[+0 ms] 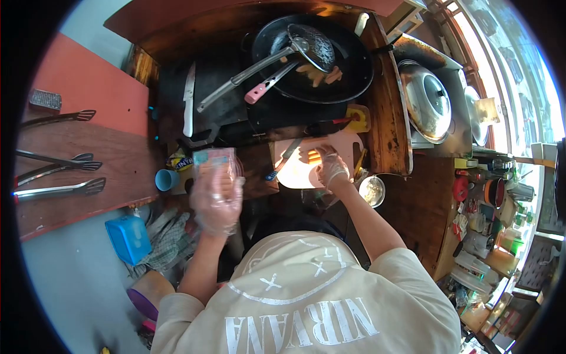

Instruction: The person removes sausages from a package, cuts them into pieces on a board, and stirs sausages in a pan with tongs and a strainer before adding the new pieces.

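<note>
My left hand (217, 203), in a clear plastic glove, holds a plastic packet (213, 158) with blue and pink print at the left of the cutting board. What is inside the packet is mostly covered by my fingers. On the white cutting board (295, 176), my right hand (334, 169), also gloved, has its fingers closed at a few orange sausages (313, 157). A knife with a blue handle (271, 176) lies across the board's left side, its blade pointing away from me.
Ahead, a black wok (359, 71) holds brown strips (318, 75), with a strainer (247, 74) and a pink-handled utensil (257, 93) resting in it. A white-handled knife (188, 109) lies left of it. A blue cup (167, 179) and metal bowl (372, 192) flank the board.
</note>
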### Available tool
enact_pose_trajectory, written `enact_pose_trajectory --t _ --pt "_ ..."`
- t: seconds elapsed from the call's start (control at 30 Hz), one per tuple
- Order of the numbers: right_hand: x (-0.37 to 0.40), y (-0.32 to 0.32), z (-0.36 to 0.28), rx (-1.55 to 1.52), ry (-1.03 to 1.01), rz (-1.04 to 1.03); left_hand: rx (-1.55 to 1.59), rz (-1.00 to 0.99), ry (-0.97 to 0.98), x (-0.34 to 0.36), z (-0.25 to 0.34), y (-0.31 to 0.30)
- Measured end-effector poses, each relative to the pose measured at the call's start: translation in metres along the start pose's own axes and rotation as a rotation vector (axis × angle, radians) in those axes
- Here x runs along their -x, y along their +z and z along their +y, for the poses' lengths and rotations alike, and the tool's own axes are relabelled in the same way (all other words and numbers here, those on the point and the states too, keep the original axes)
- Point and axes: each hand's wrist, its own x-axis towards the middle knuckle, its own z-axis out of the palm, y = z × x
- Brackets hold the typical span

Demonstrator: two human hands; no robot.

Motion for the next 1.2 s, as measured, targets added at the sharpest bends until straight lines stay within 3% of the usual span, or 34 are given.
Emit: enact_pose_trajectory --t 0.03,0.07,0.1,0.17,0.2,0.27,0.37,0.43,0.5,0.63,0.77,0.9,0.97,1.03,1.2 --pt "-0.005 0.002 0.011 0.107 -0.074 0.062 0.133 -0.098 0.075 0.000 0.016 0.009" --pt "-0.015 0.010 0.016 0.110 -0.053 -0.062 0.155 -0.155 0.088 0.007 0.029 0.035" --pt "-0.020 0.007 0.016 0.107 -0.056 -0.060 0.178 -0.214 0.103 0.016 0.040 0.069" --pt "-0.024 -0.007 0.010 0.155 -0.236 -0.047 -0.024 -0.579 0.063 0.017 0.062 0.116" --pt "-0.028 0.014 0.019 0.144 -0.266 0.039 -0.024 -0.581 0.068 0.020 0.066 0.141" --pt "-0.031 0.004 0.018 0.107 -0.260 -0.017 -0.297 -0.698 -0.004 0.030 0.071 0.188" --pt "-0.033 -0.009 0.020 0.091 -0.289 -0.041 -0.271 -0.738 -0.100 0.041 0.063 0.228" --pt "-0.036 -0.025 0.015 0.099 -0.114 -0.301 -0.224 -0.761 -0.106 0.046 0.064 0.225" --pt "-0.030 -0.023 0.023 0.101 -0.102 -0.302 -0.109 -0.737 -0.081 0.057 0.066 0.220" --pt "-0.022 -0.001 0.042 0.036 -0.121 -0.167 0.024 -0.947 -0.086 0.068 0.092 0.217" --pt "-0.024 -0.001 0.056 0.033 -0.223 -0.198 0.092 -0.800 -0.245 0.073 0.097 0.201" --pt "-0.033 -0.004 0.065 0.162 -0.319 -0.222 0.073 -0.813 -0.276 0.075 0.080 0.189" --pt "-0.035 0.003 0.069 0.151 -0.325 -0.160 0.044 -0.703 -0.208 0.076 0.071 0.189" --pt "-0.039 0.020 0.073 0.144 -0.303 -0.169 -0.089 -0.976 -0.169 0.045 0.083 0.168" --pt "-0.036 0.003 0.066 0.146 -0.295 -0.204 -0.174 -0.993 -0.011 0.022 0.091 0.174"
